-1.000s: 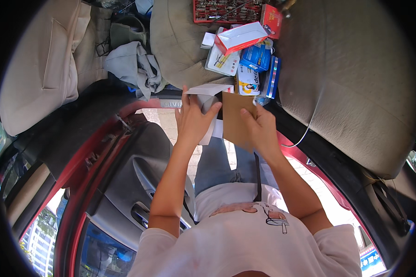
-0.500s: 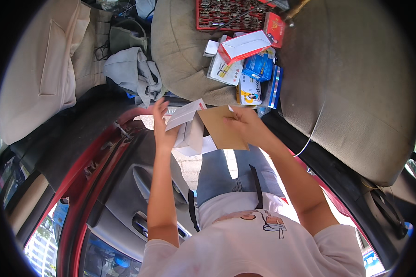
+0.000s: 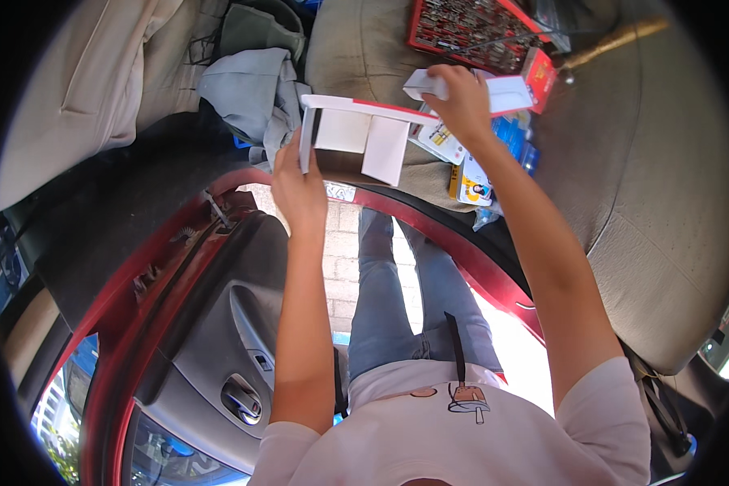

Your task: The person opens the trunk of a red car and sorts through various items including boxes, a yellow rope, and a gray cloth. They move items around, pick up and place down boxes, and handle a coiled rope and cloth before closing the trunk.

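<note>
My left hand (image 3: pixel 298 188) grips the left end of an opened white carton with a red edge (image 3: pixel 356 134), its flaps hanging down, held out over the car seat. My right hand (image 3: pixel 460 99) is closed on a white part (image 3: pixel 494 93) that reaches to the right toward a small red box (image 3: pixel 540 74). Under that hand lie several small blue, yellow and white packets (image 3: pixel 471 166) on the beige seat cushion (image 3: pixel 664 211).
A red tray of small parts (image 3: pixel 470 28) and a wooden-handled tool (image 3: pixel 616 36) lie on the seat at the top. Grey cloth (image 3: pixel 247 85) is bunched on the left. The open red car door (image 3: pixel 202 340) with grey trim is at lower left; brick paving shows below.
Both hands have moved up and forward over the seat. The brown card held before is gone from view; the left hand now holds the opened carton, the right hand a white part.
</note>
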### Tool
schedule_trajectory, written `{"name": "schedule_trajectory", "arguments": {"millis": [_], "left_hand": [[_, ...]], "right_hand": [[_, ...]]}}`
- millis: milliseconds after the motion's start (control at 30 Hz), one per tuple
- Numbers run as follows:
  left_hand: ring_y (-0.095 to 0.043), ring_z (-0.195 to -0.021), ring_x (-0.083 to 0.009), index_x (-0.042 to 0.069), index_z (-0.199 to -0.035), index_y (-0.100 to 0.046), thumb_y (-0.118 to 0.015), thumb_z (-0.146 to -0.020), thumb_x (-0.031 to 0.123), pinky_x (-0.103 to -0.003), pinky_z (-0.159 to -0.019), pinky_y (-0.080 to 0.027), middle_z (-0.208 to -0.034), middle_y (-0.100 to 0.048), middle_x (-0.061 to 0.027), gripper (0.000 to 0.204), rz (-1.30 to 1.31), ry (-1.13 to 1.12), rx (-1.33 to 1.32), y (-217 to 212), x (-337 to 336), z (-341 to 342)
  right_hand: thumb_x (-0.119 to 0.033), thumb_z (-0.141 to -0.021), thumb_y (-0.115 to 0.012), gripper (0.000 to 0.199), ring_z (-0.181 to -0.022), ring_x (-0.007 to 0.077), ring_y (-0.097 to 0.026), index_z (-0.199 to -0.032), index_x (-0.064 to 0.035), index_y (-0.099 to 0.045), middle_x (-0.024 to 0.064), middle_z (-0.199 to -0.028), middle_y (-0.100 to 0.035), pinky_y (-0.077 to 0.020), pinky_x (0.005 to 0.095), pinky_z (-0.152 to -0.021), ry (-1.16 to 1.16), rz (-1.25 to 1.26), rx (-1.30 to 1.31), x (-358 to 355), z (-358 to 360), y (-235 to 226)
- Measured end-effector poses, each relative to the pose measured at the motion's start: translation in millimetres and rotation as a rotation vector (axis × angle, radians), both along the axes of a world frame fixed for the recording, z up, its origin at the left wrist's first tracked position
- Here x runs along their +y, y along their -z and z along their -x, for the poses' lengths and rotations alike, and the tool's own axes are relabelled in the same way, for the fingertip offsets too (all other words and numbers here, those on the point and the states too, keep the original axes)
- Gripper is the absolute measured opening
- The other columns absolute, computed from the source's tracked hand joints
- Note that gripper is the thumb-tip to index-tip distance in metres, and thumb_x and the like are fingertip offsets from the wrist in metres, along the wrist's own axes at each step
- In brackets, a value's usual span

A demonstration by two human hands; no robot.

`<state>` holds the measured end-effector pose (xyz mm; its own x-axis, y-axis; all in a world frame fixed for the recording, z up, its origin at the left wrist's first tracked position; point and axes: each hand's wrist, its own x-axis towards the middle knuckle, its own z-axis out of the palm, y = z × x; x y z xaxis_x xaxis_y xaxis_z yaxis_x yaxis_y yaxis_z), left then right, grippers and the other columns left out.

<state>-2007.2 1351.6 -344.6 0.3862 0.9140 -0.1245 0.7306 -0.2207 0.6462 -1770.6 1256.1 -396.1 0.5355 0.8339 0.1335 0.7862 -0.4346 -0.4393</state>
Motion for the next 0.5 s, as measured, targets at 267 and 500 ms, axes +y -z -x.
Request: {"name": "schedule_trajectory", "arguments": {"millis": [267, 500], "left_hand": [[-0.055, -0.086, -0.0353, -0.003, -0.107, -0.056, -0.048, -0.086, 0.006, -0.038, -0.077, -0.042, -0.089, -0.056, -0.0196, 0.024, -0.006, -0.074, -0.147, 36.1, -2.2, -3.7], [-0.054, -0.078, -0.0198, -0.009, -0.109, -0.051, -0.046, -0.090, 0.011, -0.029, -0.070, -0.044, -0.095, -0.060, -0.0193, 0.028, 0.313, -0.367, -0.398, 39.5, -14.2, 2.5]], "right_hand": [[-0.027, -0.066, -0.073, 0.039, -0.078, 0.0205, -0.061, -0.098, -0.0073, -0.064, 0.0101, -0.089, -0.066, -0.0466, 0.0302, -0.070, 0.321, -0.120, 0.533, -29.9, -43.9, -42.3], [-0.039, -0.065, -0.073, 0.053, -0.094, 0.0314, -0.060, -0.108, -0.0108, -0.063, 0.0160, -0.098, -0.064, -0.0458, 0.0354, -0.084, -0.246, 0.260, 0.627, 45.7, -67.7, 38.0]]}}
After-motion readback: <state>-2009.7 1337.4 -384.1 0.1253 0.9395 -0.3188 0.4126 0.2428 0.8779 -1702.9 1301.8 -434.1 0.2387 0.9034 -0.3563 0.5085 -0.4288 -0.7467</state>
